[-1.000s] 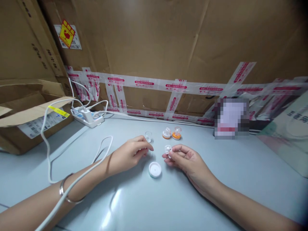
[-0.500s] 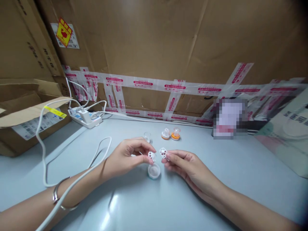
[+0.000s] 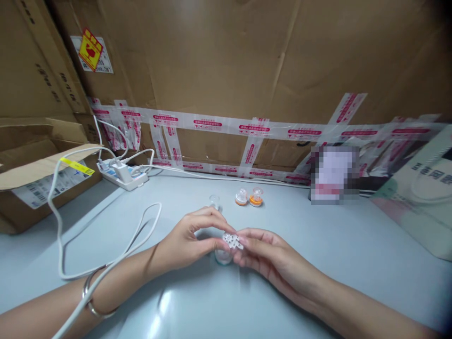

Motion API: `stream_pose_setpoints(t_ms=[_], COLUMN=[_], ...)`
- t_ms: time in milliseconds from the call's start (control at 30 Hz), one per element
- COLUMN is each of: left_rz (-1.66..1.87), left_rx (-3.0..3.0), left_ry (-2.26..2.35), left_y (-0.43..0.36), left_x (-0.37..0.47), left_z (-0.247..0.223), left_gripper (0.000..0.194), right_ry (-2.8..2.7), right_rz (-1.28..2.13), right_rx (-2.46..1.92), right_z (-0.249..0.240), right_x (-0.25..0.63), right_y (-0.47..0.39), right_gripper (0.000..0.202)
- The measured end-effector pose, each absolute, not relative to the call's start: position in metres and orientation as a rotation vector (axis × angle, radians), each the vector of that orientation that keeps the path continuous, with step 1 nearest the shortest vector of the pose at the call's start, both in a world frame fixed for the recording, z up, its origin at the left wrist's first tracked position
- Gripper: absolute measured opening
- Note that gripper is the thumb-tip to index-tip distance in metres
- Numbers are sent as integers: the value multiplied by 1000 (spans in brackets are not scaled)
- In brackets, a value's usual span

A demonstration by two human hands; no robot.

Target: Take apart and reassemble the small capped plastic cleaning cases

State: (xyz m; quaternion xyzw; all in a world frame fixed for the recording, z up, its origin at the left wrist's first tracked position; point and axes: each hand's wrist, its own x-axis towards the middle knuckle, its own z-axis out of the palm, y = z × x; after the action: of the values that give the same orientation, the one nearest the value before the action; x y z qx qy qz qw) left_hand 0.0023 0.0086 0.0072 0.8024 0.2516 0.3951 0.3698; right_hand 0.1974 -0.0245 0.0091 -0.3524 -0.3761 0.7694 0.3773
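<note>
Between my two hands are small white perforated plastic pieces (image 3: 233, 241), brought together so that I cannot tell where one ends and the other begins. My left hand (image 3: 197, 236) pinches them from the left with thumb and fingertips. From the right, my right hand (image 3: 270, 249) is closed on them in the same way. Just below, partly hidden by the fingers, a small clear round cup (image 3: 223, 257) with a teal base stands on the table (image 3: 282, 301). A clear piece (image 3: 214, 201) sits behind my left hand.
Two small orange-and-white round assemblies with clear tops, one (image 3: 241, 197) beside the other (image 3: 256, 197), stand farther back. A white cable (image 3: 60, 235) loops over my left forearm from a power strip (image 3: 129, 179). An open cardboard box (image 3: 35, 197) is at left; a pixelated upright object (image 3: 332, 174) stands right.
My hands have come together. The white piece in my right hand, apart from the one in my left before, now meets it above the clear cup.
</note>
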Motion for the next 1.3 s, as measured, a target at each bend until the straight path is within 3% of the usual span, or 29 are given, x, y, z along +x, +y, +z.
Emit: stream_pose_setpoints(t_ms=[567,867,1000,1300], left_rz=[1045,1033,1019,916], left_rx=[2345,2305,2129,1898], left_ry=[689,736,810,881], left_y=[3,2,1,-3], left_x=[2,3,3,6], left_z=[6,2,4,9], left_gripper=[18,18,27,6], right_ry=[-1204,-1339,-1416,-1680], right_rz=[1730,1558,1474,1069], right_rx=[-1053,-1105,-1106,-1066], right_z=[1,6,5,-4], right_x=[194,191,190,195], right_y=[-23,-22,-23,-25], right_gripper=[15,19,19,7])
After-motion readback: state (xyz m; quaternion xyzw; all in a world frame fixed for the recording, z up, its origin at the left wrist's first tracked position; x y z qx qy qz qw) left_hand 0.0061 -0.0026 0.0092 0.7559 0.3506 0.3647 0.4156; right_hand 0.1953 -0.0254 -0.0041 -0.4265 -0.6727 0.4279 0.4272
